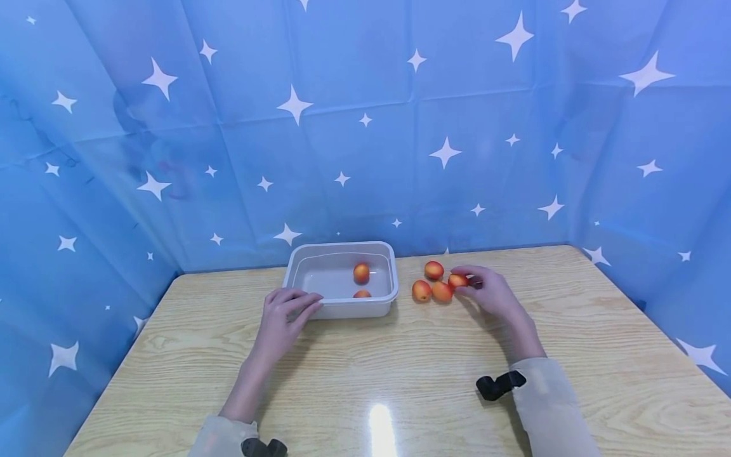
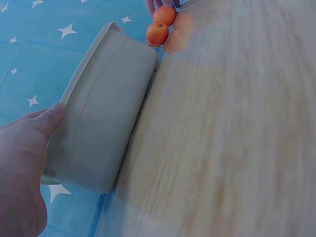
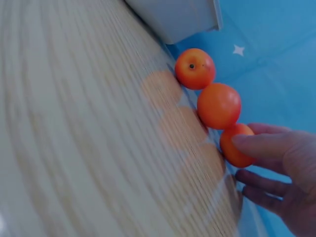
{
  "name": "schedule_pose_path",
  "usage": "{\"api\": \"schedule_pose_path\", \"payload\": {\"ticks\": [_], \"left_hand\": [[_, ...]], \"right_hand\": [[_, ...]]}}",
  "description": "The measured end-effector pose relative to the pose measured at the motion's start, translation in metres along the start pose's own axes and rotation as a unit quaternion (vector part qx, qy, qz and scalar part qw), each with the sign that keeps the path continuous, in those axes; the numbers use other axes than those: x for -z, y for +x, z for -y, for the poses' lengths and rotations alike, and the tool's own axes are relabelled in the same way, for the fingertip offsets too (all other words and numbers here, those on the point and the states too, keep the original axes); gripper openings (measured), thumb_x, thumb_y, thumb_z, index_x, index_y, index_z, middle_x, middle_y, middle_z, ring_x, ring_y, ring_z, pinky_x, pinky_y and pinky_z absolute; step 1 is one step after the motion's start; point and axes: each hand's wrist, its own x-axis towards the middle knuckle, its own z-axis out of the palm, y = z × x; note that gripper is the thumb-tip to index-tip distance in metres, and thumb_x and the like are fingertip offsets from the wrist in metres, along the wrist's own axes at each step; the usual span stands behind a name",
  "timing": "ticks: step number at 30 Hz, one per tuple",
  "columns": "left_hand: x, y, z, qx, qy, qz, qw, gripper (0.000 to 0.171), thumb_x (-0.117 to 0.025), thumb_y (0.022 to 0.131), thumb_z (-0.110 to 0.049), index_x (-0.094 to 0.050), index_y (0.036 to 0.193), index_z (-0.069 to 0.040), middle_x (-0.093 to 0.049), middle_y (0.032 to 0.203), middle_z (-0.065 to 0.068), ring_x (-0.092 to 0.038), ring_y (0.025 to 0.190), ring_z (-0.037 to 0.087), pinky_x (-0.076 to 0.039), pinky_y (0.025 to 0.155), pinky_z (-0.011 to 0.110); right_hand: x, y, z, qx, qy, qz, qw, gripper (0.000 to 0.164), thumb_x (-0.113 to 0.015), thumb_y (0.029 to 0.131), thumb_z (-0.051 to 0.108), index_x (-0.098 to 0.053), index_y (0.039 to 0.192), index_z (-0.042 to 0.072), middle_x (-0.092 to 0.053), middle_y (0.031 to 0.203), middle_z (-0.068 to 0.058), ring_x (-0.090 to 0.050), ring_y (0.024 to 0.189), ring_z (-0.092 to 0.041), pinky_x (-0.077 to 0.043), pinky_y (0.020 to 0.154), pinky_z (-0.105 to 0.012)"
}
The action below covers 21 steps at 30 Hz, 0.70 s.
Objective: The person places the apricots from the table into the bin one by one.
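Observation:
A light grey plastic tub [image 1: 354, 310] stands toward the back of the table, with two orange-red fruits inside, one in the open [image 1: 362, 273] and one partly hidden by the near wall. My left hand [image 1: 285, 312] grips its near-left corner, the thumb against the rim in the left wrist view. Right of the tub, my right hand [image 1: 490, 290] pinches an orange-red fruit [image 3: 230, 148] between thumb and fingers. Three more such fruits lie close beside it: one behind [image 1: 434, 270], one in front [image 1: 442, 292] and one nearest the tub [image 1: 421, 291].
The wooden table [image 1: 342, 381] has a glossy top that reflects a bright light near its front. A blue curtain [image 1: 365, 127] with white stars hangs right behind its back edge and along both sides.

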Motion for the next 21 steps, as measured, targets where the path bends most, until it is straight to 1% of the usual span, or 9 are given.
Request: {"api": "schedule_pose_path", "payload": {"ticks": [5,10,15,21], "left_hand": [[0.0,0.0,0.0,0.0,-0.002,0.0,1.0,0.017,-0.08,0.086,-0.011,-0.08,0.103,-0.012,-0.07,0.09,-0.003,-0.061,0.092,0.019,-0.03,0.108,0.052],[-0.001,0.0,0.001,-0.003,-0.004,-0.001,1.0,0.017,-0.081,0.086,-0.01,-0.08,0.103,-0.011,-0.071,0.09,-0.003,-0.061,0.092,0.02,-0.03,0.108,0.052],[-0.001,-0.001,0.0,0.005,-0.003,0.001,1.0,0.017,-0.08,0.086,-0.011,-0.08,0.103,-0.013,-0.071,0.091,-0.003,-0.061,0.093,0.019,-0.03,0.108,0.051],[0.0,0.0,0.0,0.005,0.001,0.001,1.0,0.017,-0.08,0.086,-0.011,-0.08,0.104,-0.014,-0.071,0.091,-0.003,-0.061,0.092,0.019,-0.031,0.108,0.052]], "right_hand": [[-0.001,0.001,-0.004,-0.006,-0.008,-0.014,1.0,0.044,-0.073,0.093,0.008,-0.062,0.135,0.002,-0.064,0.127,-0.021,-0.063,0.106,-0.036,-0.049,0.093,-0.051],[-0.001,0.002,-0.005,-0.012,0.004,-0.03,0.999,0.044,-0.073,0.093,0.008,-0.061,0.135,0.0,-0.065,0.124,-0.023,-0.064,0.105,-0.035,-0.051,0.092,-0.047],[0.0,0.001,-0.002,-0.019,0.015,-0.042,0.999,0.044,-0.073,0.094,0.01,-0.061,0.135,0.0,-0.064,0.125,-0.023,-0.063,0.107,-0.036,-0.051,0.094,-0.049],[0.002,0.001,0.006,-0.007,0.01,-0.062,0.998,0.043,-0.072,0.095,0.012,-0.061,0.136,0.002,-0.065,0.124,-0.021,-0.062,0.107,-0.036,-0.05,0.093,-0.048]]}}
